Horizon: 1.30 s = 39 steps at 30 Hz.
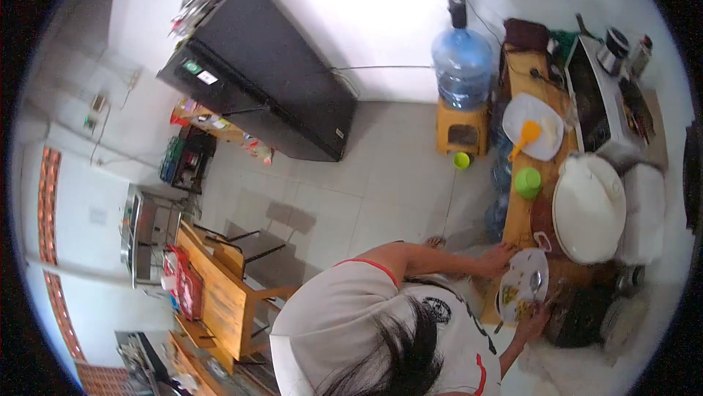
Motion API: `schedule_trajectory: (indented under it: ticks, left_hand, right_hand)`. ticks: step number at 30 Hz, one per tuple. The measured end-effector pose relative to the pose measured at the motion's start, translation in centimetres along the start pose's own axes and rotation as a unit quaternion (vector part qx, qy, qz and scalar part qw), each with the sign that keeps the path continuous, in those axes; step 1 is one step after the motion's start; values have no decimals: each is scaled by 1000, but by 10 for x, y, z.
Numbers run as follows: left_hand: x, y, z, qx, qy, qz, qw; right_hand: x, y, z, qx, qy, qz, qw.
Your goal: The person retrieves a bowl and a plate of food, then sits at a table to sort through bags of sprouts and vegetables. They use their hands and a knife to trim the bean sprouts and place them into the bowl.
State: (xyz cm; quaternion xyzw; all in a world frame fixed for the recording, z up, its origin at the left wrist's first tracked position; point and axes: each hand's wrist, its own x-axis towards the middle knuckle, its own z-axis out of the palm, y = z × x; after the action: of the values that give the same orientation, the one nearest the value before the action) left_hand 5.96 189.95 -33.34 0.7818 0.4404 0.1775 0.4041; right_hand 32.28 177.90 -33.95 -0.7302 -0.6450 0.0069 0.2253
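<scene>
1 patterned plate [521, 295] is held between 2 bare hands at the near edge of the wooden tabletop [517, 229]. Its upper edge in the view is gripped by the fingers of the left hand [498, 260], and its lower edge by the fingers of the right hand [535, 322]; both sets of fingers are seen closed on the rim, though fine detail is lost to blur. Yellowish food [508, 297] is carried on the plate, along with 1 shiny metal item [537, 279], whose exact shape cannot be told. Whether the tabletop is touched by the plate cannot be told.

Just beside the plate, 1 large white lidded container [589, 209] is set on the tabletop. Farther along, 1 green cup [527, 183] is placed near 1 white dish [552, 124], on which 1 orange spoon [529, 132] is laid with its handle over the rim. An oven [590, 96] is stood against the wall side.

Away from the tabletop, 1 blue water bottle [462, 66] is supported upright by 1 yellow-orange stool [461, 129], with 1 yellow-green cup [461, 160] near the stool's base.
</scene>
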Motion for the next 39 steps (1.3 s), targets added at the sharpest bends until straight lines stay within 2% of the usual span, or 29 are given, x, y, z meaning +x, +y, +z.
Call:
schedule_trajectory:
  ticks: [1, 2, 3, 6, 9, 10, 12, 14, 16, 18, 19, 20, 21, 22, 23, 24, 25, 26, 27, 28, 29, 30, 31, 32, 34, 36, 38, 39]
  left_hand:
    - [-1, 1, 2, 1, 15, 4, 1000]
    - [1, -6, -5, -6, 25, 4, 1000]
    - [-1, -6, 2, -7, 35, 9, 999]
    - [3, -20, 17, -35, 44, 47, 997]
    - [4, -21, 20, -66, 19, 0, 998]
    - [5, -24, 24, -73, 27, 8, 997]
    - [4, -30, 31, -88, 41, 23, 995]
    - [-12, -1, -1, -67, 44, 17, 997]
    - [-10, 8, -14, -55, 31, -15, 998]
    - [2, 1, -3, -56, -4, -75, 996]
    - [5, -12, 7, -49, 50, -19, 997]
    - [8, -30, 24, -51, 96, 39, 993]
    - [15, -55, 47, -60, 138, 49, 987]
    - [0, -27, 12, -66, 119, 5, 991]
    - [-15, 0, -24, -70, 100, -40, 992]
    - [-23, 16, -51, -93, 36, -169, 980]
    - [-34, 17, -81, -23, -11, -103, 994]
    - [-42, -20, -75, 43, -26, -48, 998]
    - [-44, -39, -73, 79, -33, -163, 983]
    - [-58, -49, -86, 7, -21, -191, 981]
    - [-67, -60, -106, 140, -70, -193, 969]
    - [-81, -91, -112, 126, -65, -200, 969]
    - [-87, -85, -139, 114, -119, -287, 944]
    - [-111, -115, -145, 254, -142, -193, 937]
    - [-138, -154, -167, 263, -200, -275, 903]
    - [-194, -234, -171, 172, -142, -310, 924]
    - [-235, -246, -178, 205, -38, -379, 902]
    - [-248, -248, -181, 128, -58, -438, 888]
  right_hand:
    - [1, 1, -3, -25, 18, -49, 998]
    - [16, -7, 1, 119, -35, 76, 989]
    - [12, -5, 4, 122, -39, 97, 987]
    - [9, -13, 1, 49, -46, 80, 995]
    - [10, -23, -9, 2, -53, 58, 997]
    - [10, -23, -10, 21, -56, 61, 996]
    - [-5, 33, 37, 206, -68, 112, 970]
    - [-6, 34, 36, 189, -65, 102, 974]
    - [7, -30, -15, -30, -49, 34, 998]
    - [-1, -13, 10, 80, -37, 95, 992]
    - [-7, -15, 2, 130, -30, 131, 982]
    - [-7, -14, -4, 97, -16, 79, 992]
    - [-15, -6, 10, 93, 46, 38, 994]
    - [-9, -23, 3, 83, 108, -4, 991]
    - [-9, -35, -2, -10, 115, 27, 993]
    - [-25, -27, 8, 102, 48, 132, 985]
    - [-24, -41, -6, 13, 49, 116, 992]
    - [-24, -57, -22, -25, 106, 76, 991]
    - [-19, -81, -41, 93, 87, 173, 977]
    - [-32, -92, -46, 133, 100, 213, 963]
    - [-42, -100, -49, 177, 114, 246, 946]
    - [-49, -100, -50, 223, 126, 273, 927]
    - [-62, -99, -53, 203, 99, 219, 949]
    - [-77, -99, -58, 185, 68, 163, 967]
    - [-103, -112, -61, 294, -9, 214, 931]
    - [-141, -105, -51, 160, -226, 186, 943]
    - [-152, -112, -41, 161, -391, 162, 891]
    - [-156, -118, -32, 155, -440, 155, 871]
